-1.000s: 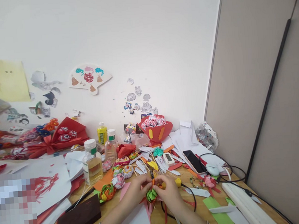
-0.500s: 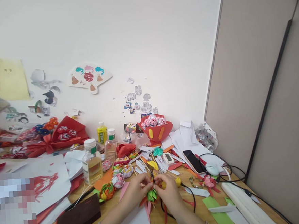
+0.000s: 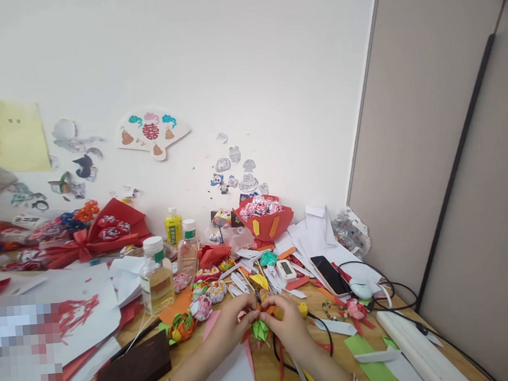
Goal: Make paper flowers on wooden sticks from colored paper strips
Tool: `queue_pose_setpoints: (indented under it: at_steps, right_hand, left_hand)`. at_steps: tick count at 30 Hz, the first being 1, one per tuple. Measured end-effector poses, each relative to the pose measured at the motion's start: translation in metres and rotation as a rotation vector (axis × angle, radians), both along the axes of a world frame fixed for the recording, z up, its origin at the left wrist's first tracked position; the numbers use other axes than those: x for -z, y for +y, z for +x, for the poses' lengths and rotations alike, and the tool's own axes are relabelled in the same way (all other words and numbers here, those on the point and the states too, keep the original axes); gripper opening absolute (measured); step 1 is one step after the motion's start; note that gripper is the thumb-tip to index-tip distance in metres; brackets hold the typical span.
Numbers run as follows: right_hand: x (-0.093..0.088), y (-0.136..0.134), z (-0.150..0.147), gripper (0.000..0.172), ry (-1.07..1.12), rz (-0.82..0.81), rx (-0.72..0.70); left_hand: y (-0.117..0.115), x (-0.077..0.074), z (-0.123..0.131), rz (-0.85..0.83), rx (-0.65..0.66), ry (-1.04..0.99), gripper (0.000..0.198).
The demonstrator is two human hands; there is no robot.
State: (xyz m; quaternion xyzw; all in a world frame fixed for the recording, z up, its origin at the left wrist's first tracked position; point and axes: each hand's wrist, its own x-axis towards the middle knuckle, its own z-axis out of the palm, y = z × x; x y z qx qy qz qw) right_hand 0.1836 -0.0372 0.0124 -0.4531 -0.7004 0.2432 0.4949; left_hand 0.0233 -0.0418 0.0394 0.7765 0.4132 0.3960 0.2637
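Observation:
A paper flower [image 3: 260, 330], green with some orange at the top, hangs between my hands above the table. My left hand [image 3: 241, 319] pinches its upper part from the left, fingers closed. From the right, my right hand [image 3: 285, 319] pinches the same part with thumb and forefinger, the fingertips of both hands almost meeting. The exact spot under the fingertips is hidden. Left of my hands lie an orange and green paper flower [image 3: 182, 327] and a pink and white paper flower [image 3: 200, 307].
Bottles [image 3: 156, 275] stand at left behind a dark brown box [image 3: 131, 370]. A red bouquet [image 3: 267, 227] is by the wall. A phone [image 3: 330, 275], a white timer [image 3: 286, 270], a mouse [image 3: 360, 288], black cable and a white power strip [image 3: 421, 347] lie to the right, among paper scraps.
Both hands stay at nearly the same place. The green flower between them has turned slightly, and the fingers have shifted a little at its top.

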Motion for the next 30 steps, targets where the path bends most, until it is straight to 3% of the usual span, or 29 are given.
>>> queue_pose_setpoints:
  at_steps: [6,14,23,30]
  right_hand:
    - [-0.005,-0.003,0.001,0.009,-0.032,0.04,-0.044]
    - [-0.001,0.001,0.001,0.009,-0.025,0.082,0.007]
    - [-0.007,-0.003,0.001,0.01,-0.078,0.098,-0.011]
    - [-0.007,-0.001,0.002,0.014,-0.194,0.243,-0.022]
  left_hand:
    - [0.002,0.001,-0.002,0.016,0.033,-0.008,0.015]
    - [0.006,0.004,-0.003,-0.016,0.014,0.012,0.005]
    - [0.003,-0.006,-0.005,-0.025,0.0,0.122,0.003]
    - [0.0,-0.007,-0.003,-0.016,-0.029,0.107,0.006]
